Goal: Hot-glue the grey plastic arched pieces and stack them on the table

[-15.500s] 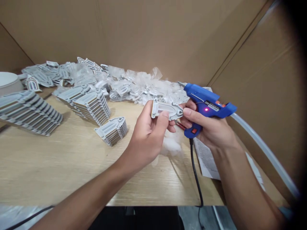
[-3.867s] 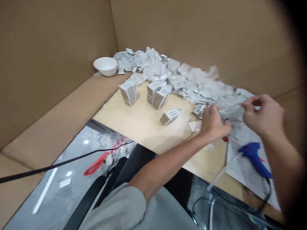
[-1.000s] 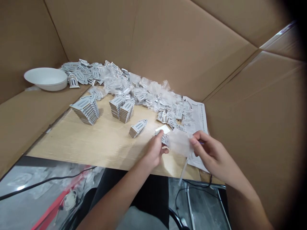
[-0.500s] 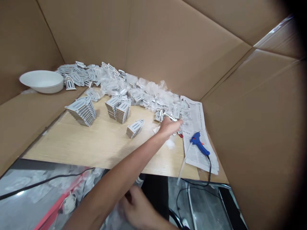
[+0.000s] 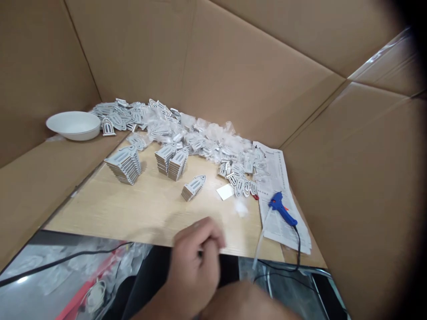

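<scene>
My left hand (image 5: 197,262) is closed in a loose fist over the front edge of the wooden table (image 5: 140,213). Whatever its curled fingers hold, if anything, is hidden. My right hand (image 5: 248,302) is low at the bottom edge, blurred and partly behind the left one, its fingers out of sight. Nearest beyond the left hand lies a short stack of grey arch-shaped pieces (image 5: 194,188). Loose arch-shaped pieces (image 5: 246,187) and a white card (image 5: 225,192) lie farther right.
Taller stacks of arch pieces (image 5: 125,164) stand at the left, near a white bowl (image 5: 74,126). A heap of bagged pieces (image 5: 207,140) lines the back. On newspaper (image 5: 273,169) at the right rests a blue glue gun (image 5: 282,209) with a cord. Cardboard walls (image 5: 140,53) surround the table.
My left hand has drawn back from the loose pieces at the right to the table's front edge. The right hand has shifted right and down. The view has tilted slightly.
</scene>
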Available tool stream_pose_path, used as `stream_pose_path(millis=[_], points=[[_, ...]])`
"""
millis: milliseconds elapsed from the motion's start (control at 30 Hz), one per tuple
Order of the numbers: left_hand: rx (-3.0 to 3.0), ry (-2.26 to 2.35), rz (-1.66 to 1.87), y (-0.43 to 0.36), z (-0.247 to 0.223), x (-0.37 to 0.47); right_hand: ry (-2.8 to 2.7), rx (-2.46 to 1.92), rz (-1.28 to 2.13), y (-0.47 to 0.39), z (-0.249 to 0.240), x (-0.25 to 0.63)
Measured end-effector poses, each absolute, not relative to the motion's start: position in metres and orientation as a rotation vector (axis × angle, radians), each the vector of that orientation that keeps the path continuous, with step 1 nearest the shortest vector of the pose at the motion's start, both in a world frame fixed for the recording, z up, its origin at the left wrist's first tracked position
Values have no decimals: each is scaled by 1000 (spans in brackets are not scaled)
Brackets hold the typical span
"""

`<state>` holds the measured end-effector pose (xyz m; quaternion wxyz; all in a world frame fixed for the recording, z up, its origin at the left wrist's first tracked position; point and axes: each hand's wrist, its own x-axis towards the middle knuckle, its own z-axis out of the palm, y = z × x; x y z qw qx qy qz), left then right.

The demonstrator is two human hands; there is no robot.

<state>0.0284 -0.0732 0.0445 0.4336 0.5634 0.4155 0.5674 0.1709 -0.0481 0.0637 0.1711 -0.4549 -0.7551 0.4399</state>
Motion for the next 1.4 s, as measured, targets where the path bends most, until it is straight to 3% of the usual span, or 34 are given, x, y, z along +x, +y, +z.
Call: stream_pose_path(millis=[100, 200, 300, 467, 733, 1033, 1400], points=[[1376, 1454, 1633, -89, 3, -9, -2447, -1151, 1233, 17, 100, 197], [1479, 1809, 1586, -78, -32, -31, -2505, -1351, 572, 113, 111, 189], [1641, 1903, 1588, -57, -48, -43, -2461, -1394, 330, 194, 89, 164], [1748, 1938, 1563, -40, -51, -49, -2533, -1339, 264, 251, 44, 154], [1711, 2014, 1429, -42, -57, -44, -2258, -1348, 357, 260, 50, 192], [1561, 1981, 1270, -40, -50, -46, -1886, -1453, 820, 198, 64, 277], [1694, 2111, 1252, -37, -60, -44, -1687, -1586, 975, 154, 58, 349]])
